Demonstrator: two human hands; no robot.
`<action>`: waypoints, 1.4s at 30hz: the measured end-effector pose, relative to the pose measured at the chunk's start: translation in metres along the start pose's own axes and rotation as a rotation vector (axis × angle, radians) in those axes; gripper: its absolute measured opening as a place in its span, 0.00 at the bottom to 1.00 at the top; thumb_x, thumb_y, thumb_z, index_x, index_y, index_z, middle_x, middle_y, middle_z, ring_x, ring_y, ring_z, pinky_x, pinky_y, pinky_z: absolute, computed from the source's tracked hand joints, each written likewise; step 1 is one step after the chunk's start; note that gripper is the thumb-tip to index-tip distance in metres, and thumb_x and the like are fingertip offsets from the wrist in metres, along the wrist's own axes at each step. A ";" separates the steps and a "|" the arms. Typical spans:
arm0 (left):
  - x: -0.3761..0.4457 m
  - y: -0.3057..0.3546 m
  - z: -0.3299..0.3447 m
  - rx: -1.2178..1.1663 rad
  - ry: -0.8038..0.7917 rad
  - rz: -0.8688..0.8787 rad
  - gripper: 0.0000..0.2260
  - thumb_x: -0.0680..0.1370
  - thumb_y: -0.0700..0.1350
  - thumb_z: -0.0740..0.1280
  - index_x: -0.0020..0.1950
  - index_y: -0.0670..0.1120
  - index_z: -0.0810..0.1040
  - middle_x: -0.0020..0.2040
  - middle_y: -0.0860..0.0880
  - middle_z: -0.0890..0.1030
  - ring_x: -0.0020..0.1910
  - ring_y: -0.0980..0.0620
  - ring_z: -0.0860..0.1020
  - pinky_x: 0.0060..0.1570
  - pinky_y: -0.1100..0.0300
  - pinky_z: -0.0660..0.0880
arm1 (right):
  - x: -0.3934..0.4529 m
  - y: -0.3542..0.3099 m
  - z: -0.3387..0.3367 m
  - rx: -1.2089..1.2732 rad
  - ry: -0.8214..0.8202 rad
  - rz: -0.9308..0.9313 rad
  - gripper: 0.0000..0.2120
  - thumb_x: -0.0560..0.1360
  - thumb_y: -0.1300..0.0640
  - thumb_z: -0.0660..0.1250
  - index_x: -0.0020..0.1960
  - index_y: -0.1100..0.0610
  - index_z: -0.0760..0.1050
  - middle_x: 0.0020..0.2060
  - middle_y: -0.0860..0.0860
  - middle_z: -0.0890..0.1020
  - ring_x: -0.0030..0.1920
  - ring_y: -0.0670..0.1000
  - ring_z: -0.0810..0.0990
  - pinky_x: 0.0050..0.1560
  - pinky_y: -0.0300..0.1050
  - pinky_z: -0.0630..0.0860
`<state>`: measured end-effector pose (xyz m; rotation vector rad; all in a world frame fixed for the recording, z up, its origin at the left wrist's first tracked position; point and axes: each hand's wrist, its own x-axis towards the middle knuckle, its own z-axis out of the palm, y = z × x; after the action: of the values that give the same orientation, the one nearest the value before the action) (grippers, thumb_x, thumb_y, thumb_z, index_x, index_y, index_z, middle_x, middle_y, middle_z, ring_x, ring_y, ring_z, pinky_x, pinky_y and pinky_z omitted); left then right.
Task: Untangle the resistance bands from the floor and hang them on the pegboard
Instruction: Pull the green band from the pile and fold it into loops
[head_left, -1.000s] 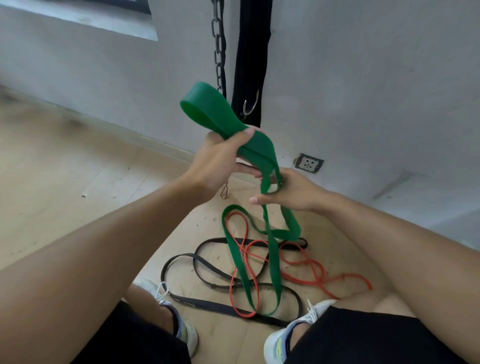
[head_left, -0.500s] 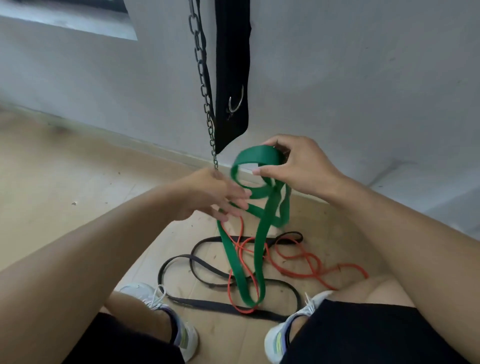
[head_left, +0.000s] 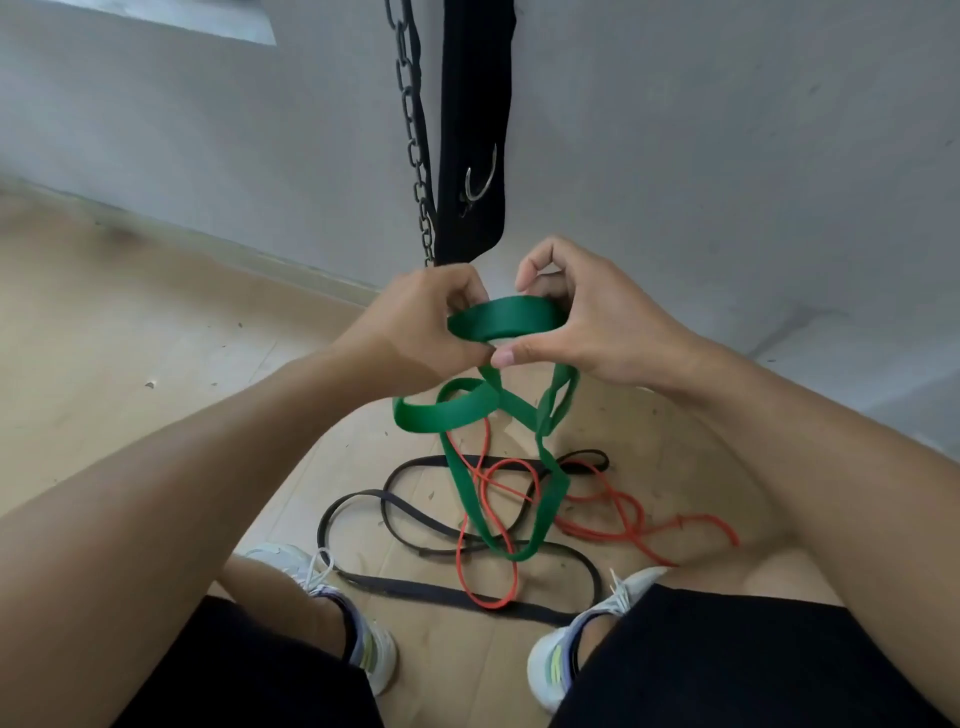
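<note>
A wide green resistance band (head_left: 506, 319) is held up in front of me, gathered into loops. My left hand (head_left: 415, 322) grips its left side and my right hand (head_left: 587, 322) pinches its right side. Both hands touch at the thumbs. The band's lower loops hang to the floor and lie over a thin red band (head_left: 485, 571) and a black band (head_left: 363, 506). Those two lie tangled on the floor between my feet. No pegboard is in view.
A black chain (head_left: 413, 140) and a black strap with a metal hook (head_left: 475, 130) hang against the grey wall just behind my hands. My two white shoes (head_left: 374, 644) (head_left: 558, 660) stand on the cardboard-coloured floor (head_left: 156, 338).
My left hand has closed on the green band again and met my right hand. The band is bunched into more loops, with less of it lying on the floor.
</note>
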<state>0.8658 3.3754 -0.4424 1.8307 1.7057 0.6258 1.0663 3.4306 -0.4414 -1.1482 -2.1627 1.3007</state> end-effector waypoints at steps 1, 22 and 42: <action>0.000 0.001 0.000 -0.043 0.028 -0.003 0.10 0.70 0.47 0.77 0.46 0.50 0.78 0.43 0.53 0.83 0.42 0.52 0.81 0.43 0.54 0.78 | 0.001 0.000 0.000 0.002 0.003 0.004 0.28 0.63 0.47 0.85 0.53 0.46 0.71 0.45 0.44 0.86 0.41 0.40 0.83 0.47 0.41 0.74; 0.005 -0.015 -0.031 0.022 0.158 -0.130 0.22 0.73 0.39 0.73 0.62 0.55 0.72 0.43 0.55 0.77 0.45 0.48 0.77 0.47 0.53 0.75 | 0.023 0.028 0.035 -0.326 -0.053 0.181 0.15 0.82 0.49 0.67 0.65 0.55 0.71 0.53 0.52 0.80 0.54 0.54 0.81 0.50 0.48 0.78; -0.004 0.011 -0.011 -0.174 0.164 0.034 0.04 0.70 0.42 0.74 0.37 0.45 0.81 0.35 0.42 0.81 0.33 0.48 0.78 0.33 0.53 0.74 | 0.011 0.020 0.011 -0.096 -0.296 0.024 0.16 0.72 0.51 0.81 0.57 0.48 0.83 0.55 0.44 0.87 0.60 0.44 0.82 0.63 0.42 0.76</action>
<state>0.8662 3.3724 -0.4271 1.7288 1.6681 0.9313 1.0616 3.4384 -0.4647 -1.0769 -2.4513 1.4709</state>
